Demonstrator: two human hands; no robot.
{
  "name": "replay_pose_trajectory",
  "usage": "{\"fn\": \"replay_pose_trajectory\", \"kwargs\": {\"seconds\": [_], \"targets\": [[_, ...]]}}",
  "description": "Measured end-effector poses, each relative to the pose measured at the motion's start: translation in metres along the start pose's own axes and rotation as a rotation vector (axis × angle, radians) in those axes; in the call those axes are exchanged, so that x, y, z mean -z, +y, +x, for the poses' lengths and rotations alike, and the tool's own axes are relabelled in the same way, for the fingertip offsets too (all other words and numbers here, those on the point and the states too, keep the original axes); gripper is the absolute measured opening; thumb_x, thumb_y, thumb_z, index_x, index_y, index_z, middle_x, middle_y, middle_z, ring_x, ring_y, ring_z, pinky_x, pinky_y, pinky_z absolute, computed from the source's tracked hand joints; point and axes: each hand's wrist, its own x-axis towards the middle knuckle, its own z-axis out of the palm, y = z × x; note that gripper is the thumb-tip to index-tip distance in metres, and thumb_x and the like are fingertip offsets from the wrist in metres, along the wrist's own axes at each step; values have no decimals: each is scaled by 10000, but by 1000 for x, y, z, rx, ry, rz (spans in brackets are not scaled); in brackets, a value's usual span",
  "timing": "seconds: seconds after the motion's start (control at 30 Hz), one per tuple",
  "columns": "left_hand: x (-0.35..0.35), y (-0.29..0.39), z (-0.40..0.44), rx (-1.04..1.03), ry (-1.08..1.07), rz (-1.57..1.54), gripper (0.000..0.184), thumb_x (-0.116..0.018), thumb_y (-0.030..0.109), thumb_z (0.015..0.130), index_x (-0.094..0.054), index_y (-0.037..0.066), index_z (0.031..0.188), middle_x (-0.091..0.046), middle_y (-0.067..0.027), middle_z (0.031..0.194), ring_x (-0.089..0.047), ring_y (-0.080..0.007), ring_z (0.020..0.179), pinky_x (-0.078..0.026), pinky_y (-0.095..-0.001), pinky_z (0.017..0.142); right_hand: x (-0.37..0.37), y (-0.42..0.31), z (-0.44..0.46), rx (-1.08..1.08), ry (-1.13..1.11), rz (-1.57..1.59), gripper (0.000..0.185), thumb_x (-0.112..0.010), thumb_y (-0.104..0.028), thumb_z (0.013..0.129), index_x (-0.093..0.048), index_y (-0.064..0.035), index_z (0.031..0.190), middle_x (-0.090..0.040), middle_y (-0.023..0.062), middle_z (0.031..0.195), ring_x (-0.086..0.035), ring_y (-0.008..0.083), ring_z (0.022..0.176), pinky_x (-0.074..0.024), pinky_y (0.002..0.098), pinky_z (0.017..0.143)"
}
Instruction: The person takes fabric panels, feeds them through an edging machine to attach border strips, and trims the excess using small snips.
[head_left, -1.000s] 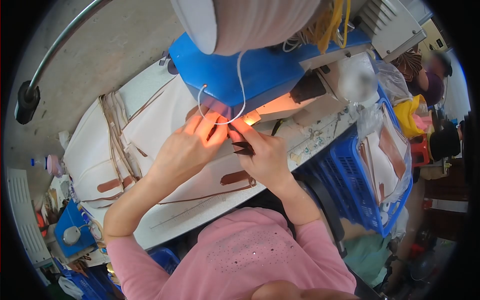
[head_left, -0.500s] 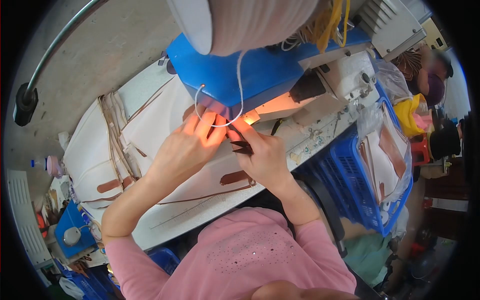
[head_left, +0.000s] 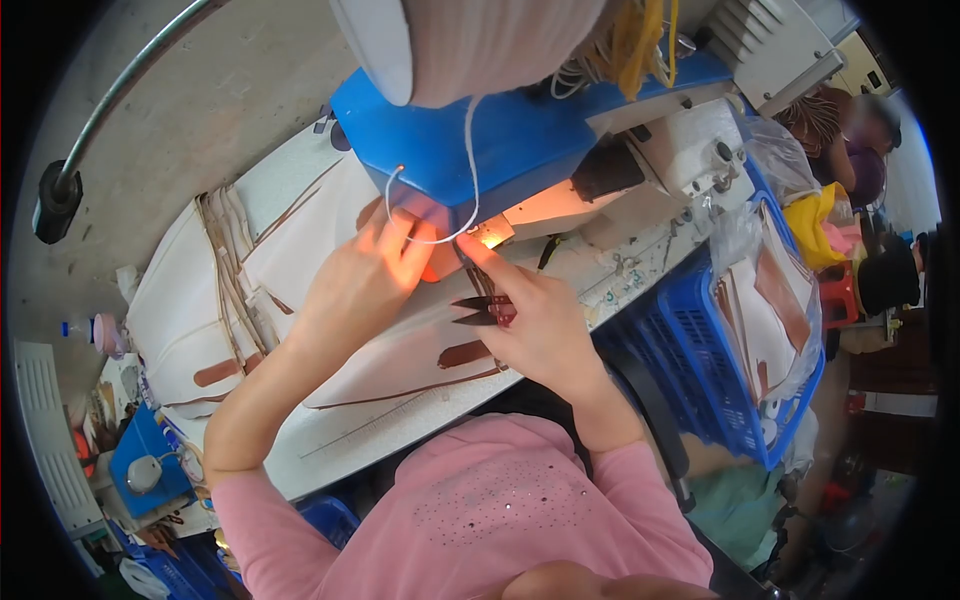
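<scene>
My left hand [head_left: 365,275] rests on white and brown fabric pieces [head_left: 400,350], its fingertips under the lit head of a blue sewing machine [head_left: 520,150]. What those fingertips touch is hidden by the machine head. In my right hand [head_left: 540,320] is a pair of small dark thread snips [head_left: 485,310], held in the palm with the blades pointing left. The index finger of that hand reaches up to the lit area beside the machine head. A white cord [head_left: 473,170] loops down from above, in front of the machine.
Layered fabric pieces [head_left: 180,310] lie on the left of the table. A blue basket [head_left: 700,345] with more pieces stands at the right. A large white spool [head_left: 490,45] hangs above. A co-worker [head_left: 865,160] is at the far right.
My right hand has moved slightly down and right, and more of the snips shows. My left hand has shifted a little left and up. The view has tilted slightly.
</scene>
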Motion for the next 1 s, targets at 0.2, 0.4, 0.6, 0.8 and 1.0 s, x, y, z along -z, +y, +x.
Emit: {"fn": "replay_pose_trajectory", "kwargs": {"seconds": [0.2, 0.4, 0.6, 0.8, 1.0], "targets": [[-5, -6, -10, 112, -1, -14, 335, -542, -12, 741, -546, -4, 1076, -520, -175, 1127, -585, -310, 961, -543, -348, 631, 9, -2, -13, -8, 0, 88, 411, -632, -20, 768, -525, -31, 1165, -584, 128, 966, -615, 234, 799, -514, 325, 732], [-7, -3, -30, 134, 216, -71, 352, -534, -104, 723, -597, -3, 1055, -555, -186, 1164, -638, -316, 881, -538, -345, 659, 10, 4, -21, -35, 17, 111, 316, -618, 0, 795, -549, -6, 1103, -585, 104, 932, -598, 185, 765, -509, 295, 722], [-12, 17, -57, 49, 399, -132, 245, -607, -54, 740, -646, -35, 981, -597, -195, 1081, -634, -333, 962, -556, -318, 753, -7, -9, -21, -187, 22, 499, 197, -622, -31, 828, -568, 14, 1012, -569, 48, 814, -563, 84, 717, -509, 258, 646], [-27, 39, -77, -4, 486, -157, 273, -605, -96, 696, -664, -36, 956, -614, -216, 1053, -641, -330, 967, -564, -287, 654, -39, 8, -23, -313, -84, 884, 141, -622, -135, 873, -590, 2, 878, -530, -15, 693, -506, 28, 610, -481, 206, 514], [-30, 51, -78, 29, 517, -211, 340, -652, -71, 618, -678, 10, 947, -622, -153, 998, -646, -300, 906, -550, -294, 629, -45, 14, -30, -253, -95, 887, 102, -626, -101, 861, -598, -5, 841, -530, -36, 677, -468, 12, 581, -397, 179, 509]]}}
